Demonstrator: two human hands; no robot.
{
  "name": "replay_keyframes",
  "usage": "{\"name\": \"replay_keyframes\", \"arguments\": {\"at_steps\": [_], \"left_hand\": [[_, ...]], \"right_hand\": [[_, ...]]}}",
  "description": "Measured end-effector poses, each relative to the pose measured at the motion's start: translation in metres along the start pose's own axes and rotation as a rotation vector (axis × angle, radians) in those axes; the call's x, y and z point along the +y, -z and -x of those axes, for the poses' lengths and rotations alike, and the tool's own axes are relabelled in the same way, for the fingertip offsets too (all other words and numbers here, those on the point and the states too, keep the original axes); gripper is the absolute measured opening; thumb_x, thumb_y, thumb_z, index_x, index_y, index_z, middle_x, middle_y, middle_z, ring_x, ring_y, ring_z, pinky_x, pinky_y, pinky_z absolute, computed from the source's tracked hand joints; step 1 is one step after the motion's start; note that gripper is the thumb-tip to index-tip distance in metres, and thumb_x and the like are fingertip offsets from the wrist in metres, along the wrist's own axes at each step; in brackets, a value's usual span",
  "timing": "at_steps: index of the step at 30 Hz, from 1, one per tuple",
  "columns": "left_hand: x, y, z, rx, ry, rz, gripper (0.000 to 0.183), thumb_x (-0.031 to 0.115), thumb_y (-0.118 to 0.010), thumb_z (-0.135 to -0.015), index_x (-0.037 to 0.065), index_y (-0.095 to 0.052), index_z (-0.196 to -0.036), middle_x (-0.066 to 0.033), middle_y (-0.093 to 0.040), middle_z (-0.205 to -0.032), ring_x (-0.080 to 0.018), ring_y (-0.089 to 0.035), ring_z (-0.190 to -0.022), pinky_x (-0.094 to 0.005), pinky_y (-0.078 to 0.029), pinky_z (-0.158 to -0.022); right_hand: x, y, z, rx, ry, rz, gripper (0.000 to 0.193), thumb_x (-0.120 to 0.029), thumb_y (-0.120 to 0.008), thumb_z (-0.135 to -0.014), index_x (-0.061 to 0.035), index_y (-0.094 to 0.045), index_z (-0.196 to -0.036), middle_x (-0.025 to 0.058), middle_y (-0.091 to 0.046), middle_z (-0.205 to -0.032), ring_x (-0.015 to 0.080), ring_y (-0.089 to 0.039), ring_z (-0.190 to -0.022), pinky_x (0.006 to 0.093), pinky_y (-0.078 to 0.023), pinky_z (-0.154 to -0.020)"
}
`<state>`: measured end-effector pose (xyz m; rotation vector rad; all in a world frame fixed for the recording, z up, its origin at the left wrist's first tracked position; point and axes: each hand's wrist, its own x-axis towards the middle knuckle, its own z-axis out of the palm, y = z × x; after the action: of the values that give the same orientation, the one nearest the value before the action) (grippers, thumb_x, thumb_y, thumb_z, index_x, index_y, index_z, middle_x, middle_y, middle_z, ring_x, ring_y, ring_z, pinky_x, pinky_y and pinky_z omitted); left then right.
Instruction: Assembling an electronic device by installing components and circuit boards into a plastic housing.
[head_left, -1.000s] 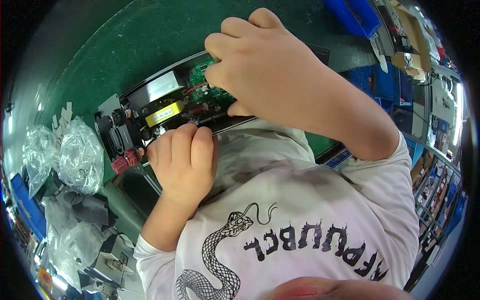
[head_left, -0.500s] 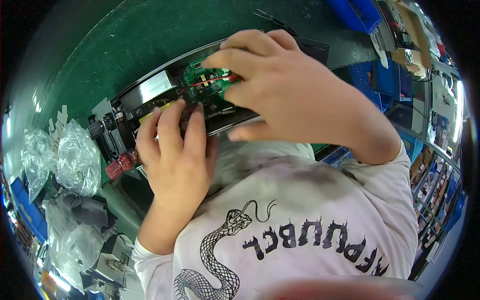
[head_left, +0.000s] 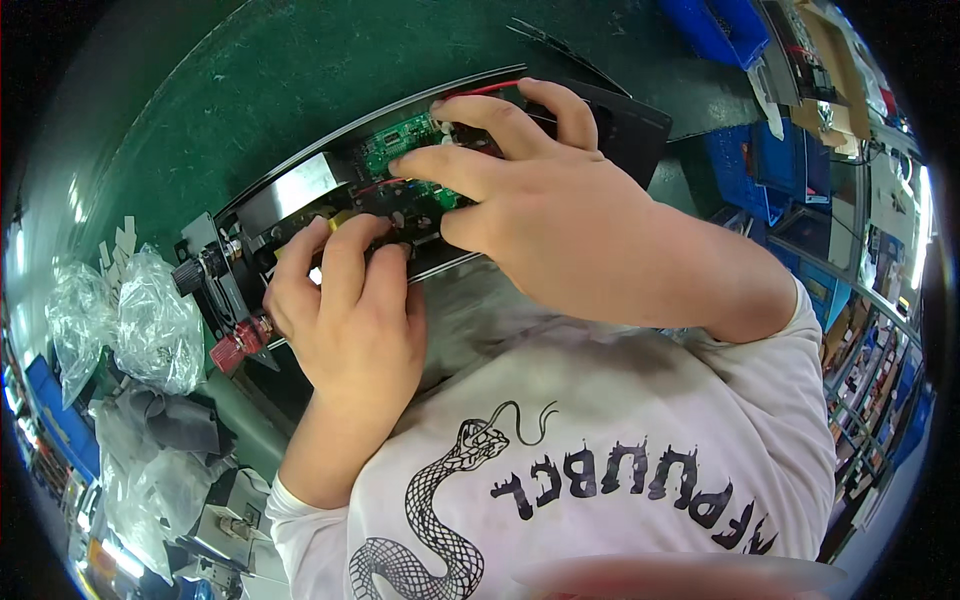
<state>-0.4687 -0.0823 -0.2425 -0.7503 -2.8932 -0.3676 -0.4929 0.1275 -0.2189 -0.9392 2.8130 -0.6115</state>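
An open black metal device chassis lies tilted on the green bench mat. Inside it sits a green circuit board with red wires and dark components. My left hand grips the chassis's near edge, fingers curled over its rim beside a yellow part. My right hand reaches over from the right, its fingertips pressing on the green circuit board. A black knob and a red terminal stick out of the chassis's left end panel.
Clear plastic bags of small parts lie at the left, with more bags and a small metal piece below them. Blue bins and cardboard boxes stand at the upper right. A black cover panel lies behind the chassis.
Both hands moved up and farther onto the chassis. My right hand's fingers spread over the green circuit board, and my left hand shifted from below the chassis up to its near rim.
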Motion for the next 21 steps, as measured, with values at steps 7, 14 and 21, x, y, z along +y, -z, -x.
{"name": "replay_keyframes", "arguments": {"at_steps": [7,14,21], "left_hand": [[0.002,0.005,-0.004,-0.055,0.02,-0.026,0.026,0.014,-0.073,-0.066,0.014,-0.068,-0.091,0.0027,-0.061,-0.12,-0.03,-0.051,-0.119,-0.0459,-0.036,-0.096],[0.001,0.006,0.0,-0.074,0.026,0.015,0.029,0.014,-0.073,-0.066,0.015,-0.071,-0.096,0.0019,-0.062,-0.118,-0.0302,-0.05,-0.12,-0.045,-0.036,-0.096],[0.014,0.008,-0.011,-0.092,-0.019,-0.079,0.033,0.017,-0.072,-0.069,0.016,-0.072,-0.102,0.0024,-0.061,-0.117,-0.0283,-0.05,-0.121,-0.0428,-0.031,-0.097]], "right_hand": [[-0.004,0.002,-0.004,-0.054,0.027,0.032,0.014,-0.012,-0.063,-0.074,-0.0127,-0.076,-0.079,-0.0035,-0.058,-0.137,0.0266,-0.039,-0.14,0.0597,-0.02,-0.111],[0.004,0.013,-0.001,0.008,-0.023,0.134,0.017,-0.015,-0.073,-0.065,-0.0128,-0.074,-0.081,-0.0005,-0.057,-0.14,0.0273,-0.041,-0.139,0.0552,-0.023,-0.112],[0.007,0.011,0.005,-0.021,-0.074,0.1,0.017,-0.015,-0.076,-0.062,-0.0106,-0.074,-0.079,0.0007,-0.055,-0.143,0.0283,-0.038,-0.142,0.0546,-0.026,-0.112]]}}
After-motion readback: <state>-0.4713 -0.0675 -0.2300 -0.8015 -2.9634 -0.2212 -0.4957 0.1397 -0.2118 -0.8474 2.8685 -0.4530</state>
